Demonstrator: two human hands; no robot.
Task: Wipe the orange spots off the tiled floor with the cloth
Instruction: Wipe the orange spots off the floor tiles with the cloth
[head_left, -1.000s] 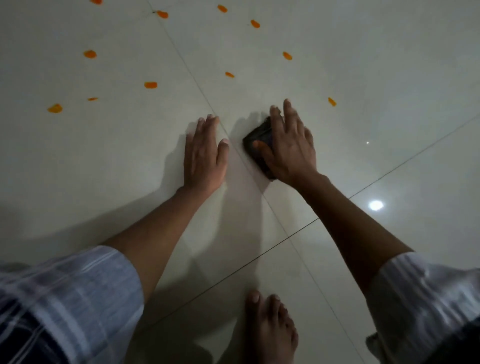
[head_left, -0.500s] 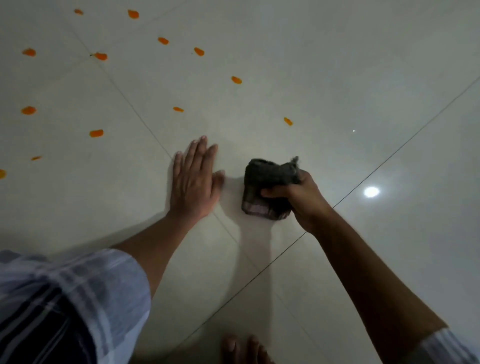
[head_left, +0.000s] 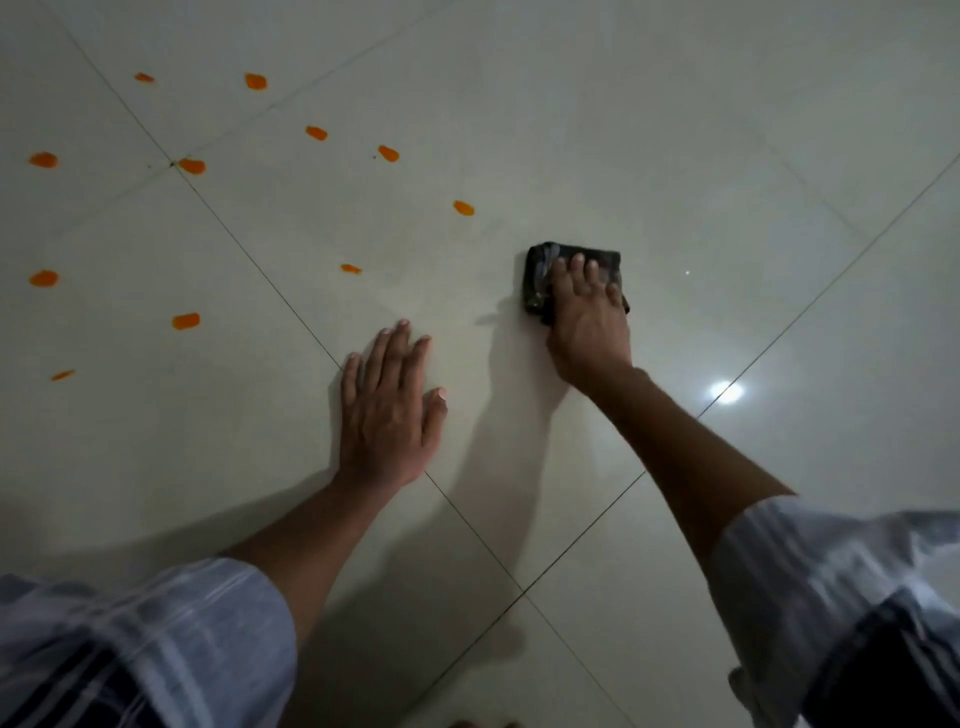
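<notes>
A dark folded cloth (head_left: 540, 280) lies flat on the pale tiled floor (head_left: 675, 156). My right hand (head_left: 587, 322) presses down on it with straight fingers spread over its top. My left hand (head_left: 387, 410) rests flat on the floor to the left, palm down, fingers straight. Several orange spots dot the tiles up and to the left; the nearest are one (head_left: 463, 208) just up-left of the cloth and a small one (head_left: 351, 268) farther left. No spot shows under or right of the cloth.
Dark grout lines (head_left: 260, 275) cross the floor diagonally. A bright lamp reflection (head_left: 726, 392) glints right of my right forearm. Striped sleeves fill the lower corners. Toes (head_left: 483, 723) peek in at the bottom edge.
My right hand held the cloth bunched and lifted half a second ago; now it presses the cloth flat on the floor farther up and right. The spot near there is gone from sight.
</notes>
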